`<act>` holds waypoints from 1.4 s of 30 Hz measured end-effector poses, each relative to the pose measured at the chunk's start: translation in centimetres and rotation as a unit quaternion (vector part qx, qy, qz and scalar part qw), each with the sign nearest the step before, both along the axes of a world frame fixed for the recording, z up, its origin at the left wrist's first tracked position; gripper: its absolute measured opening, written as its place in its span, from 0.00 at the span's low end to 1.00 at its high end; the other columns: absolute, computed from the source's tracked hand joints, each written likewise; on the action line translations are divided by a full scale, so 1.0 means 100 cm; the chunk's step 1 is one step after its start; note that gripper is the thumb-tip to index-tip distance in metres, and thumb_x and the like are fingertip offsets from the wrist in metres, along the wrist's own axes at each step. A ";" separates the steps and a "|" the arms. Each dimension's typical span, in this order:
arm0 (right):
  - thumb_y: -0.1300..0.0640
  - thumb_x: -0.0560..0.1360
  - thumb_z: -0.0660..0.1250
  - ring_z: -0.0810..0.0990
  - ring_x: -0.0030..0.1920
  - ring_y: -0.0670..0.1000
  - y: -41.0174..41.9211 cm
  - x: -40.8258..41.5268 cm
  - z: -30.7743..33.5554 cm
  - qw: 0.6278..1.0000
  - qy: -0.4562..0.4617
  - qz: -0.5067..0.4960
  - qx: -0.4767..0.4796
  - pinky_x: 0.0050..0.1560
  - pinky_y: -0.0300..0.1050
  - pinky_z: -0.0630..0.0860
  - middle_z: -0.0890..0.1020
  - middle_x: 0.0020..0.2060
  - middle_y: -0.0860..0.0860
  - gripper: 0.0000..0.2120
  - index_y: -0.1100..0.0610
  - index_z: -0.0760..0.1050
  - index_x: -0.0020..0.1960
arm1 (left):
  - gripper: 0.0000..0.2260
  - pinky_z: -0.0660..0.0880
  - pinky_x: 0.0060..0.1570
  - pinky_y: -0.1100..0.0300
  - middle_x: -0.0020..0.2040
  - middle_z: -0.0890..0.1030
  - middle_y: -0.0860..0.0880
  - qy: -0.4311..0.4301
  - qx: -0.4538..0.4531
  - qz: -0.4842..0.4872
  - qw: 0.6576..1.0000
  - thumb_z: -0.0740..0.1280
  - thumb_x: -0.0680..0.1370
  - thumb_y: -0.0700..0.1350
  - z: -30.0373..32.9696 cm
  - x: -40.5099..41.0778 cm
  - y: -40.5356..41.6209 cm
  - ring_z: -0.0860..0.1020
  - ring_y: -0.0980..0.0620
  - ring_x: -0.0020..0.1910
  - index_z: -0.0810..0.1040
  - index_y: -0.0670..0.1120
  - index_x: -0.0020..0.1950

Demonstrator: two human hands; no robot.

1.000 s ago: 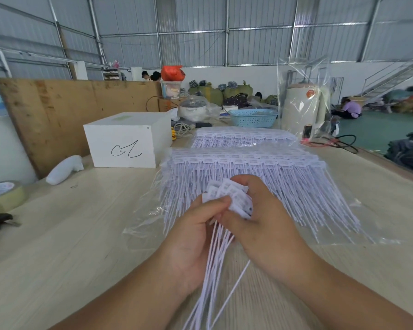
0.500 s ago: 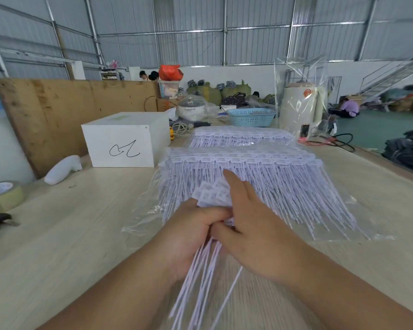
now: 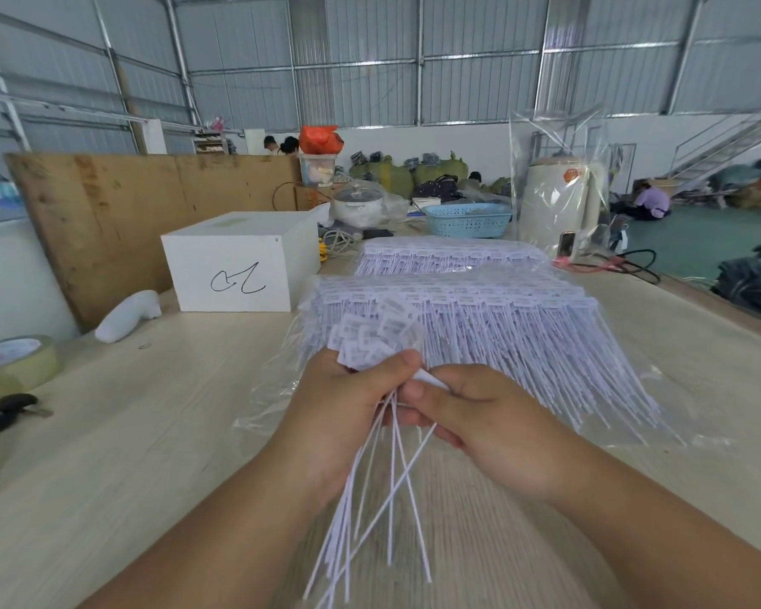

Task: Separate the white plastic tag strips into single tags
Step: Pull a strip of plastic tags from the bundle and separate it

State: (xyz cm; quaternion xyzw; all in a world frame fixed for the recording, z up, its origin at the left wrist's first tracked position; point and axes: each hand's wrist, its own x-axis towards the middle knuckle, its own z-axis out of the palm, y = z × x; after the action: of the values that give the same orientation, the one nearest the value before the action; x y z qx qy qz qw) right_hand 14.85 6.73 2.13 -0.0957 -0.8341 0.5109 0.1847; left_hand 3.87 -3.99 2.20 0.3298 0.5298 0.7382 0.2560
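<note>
Above table edge, my left hand (image 3: 343, 415) grips bundle of loose tags (image 3: 372, 340), tails hanging down. Right hand (image 3: 471, 415) pinches one tag. Uncut strips (image 3: 501, 327) lie just behind. Mid-separation, I reckon; next: pull it free.

Two hands (image 3: 348, 415) (image 3: 479, 424), two tag stacks (image 3: 501, 318) (image 3: 440, 254), one white box (image 3: 238, 261)

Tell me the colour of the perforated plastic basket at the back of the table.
Light blue perforated plastic basket, seen best in the head view.
</note>
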 end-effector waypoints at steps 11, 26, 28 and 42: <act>0.48 0.81 0.60 0.79 0.32 0.55 -0.014 -0.006 -0.003 0.841 0.009 -0.192 0.506 0.30 0.43 0.63 0.80 0.33 0.50 0.13 0.55 0.77 0.45 | 0.02 0.80 0.34 0.55 0.37 0.84 0.41 -0.025 -0.010 0.091 0.996 0.71 0.74 0.34 0.004 0.001 0.006 0.80 0.50 0.29 0.82 0.37 0.46; 0.40 0.74 0.56 0.74 0.28 0.43 -0.006 -0.005 -0.005 0.971 0.173 -0.142 0.086 0.32 0.42 0.73 0.75 0.26 0.44 0.17 0.51 0.70 0.36 | 0.09 0.77 0.29 0.59 0.38 0.83 0.47 0.023 -0.061 -0.075 0.995 0.65 0.80 0.47 -0.004 0.019 0.011 0.80 0.50 0.30 0.80 0.44 0.54; 0.36 0.74 0.54 0.76 0.29 0.47 -0.002 -0.005 -0.008 0.962 0.154 -0.187 0.123 0.34 0.51 0.76 0.77 0.27 0.48 0.19 0.50 0.69 0.36 | 0.09 0.79 0.30 0.58 0.39 0.84 0.50 0.010 -0.058 -0.087 0.994 0.64 0.81 0.48 -0.005 0.026 0.012 0.81 0.51 0.31 0.80 0.46 0.56; 0.28 0.70 0.50 0.81 0.41 0.38 -0.009 -0.015 -0.024 0.990 0.062 -0.113 0.048 0.42 0.33 0.73 0.82 0.39 0.39 0.31 0.44 0.58 0.67 | 0.10 0.67 0.25 0.62 0.33 0.78 0.47 0.090 -0.031 -0.016 0.995 0.63 0.67 0.35 -0.004 0.003 0.010 0.74 0.51 0.29 0.77 0.43 0.46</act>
State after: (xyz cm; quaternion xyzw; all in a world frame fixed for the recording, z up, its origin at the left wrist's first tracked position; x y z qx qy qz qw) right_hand 13.32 5.86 -0.28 -0.1487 -0.8283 0.4510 0.2973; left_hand 4.15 -2.95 1.84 0.3949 0.5677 0.6850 0.2291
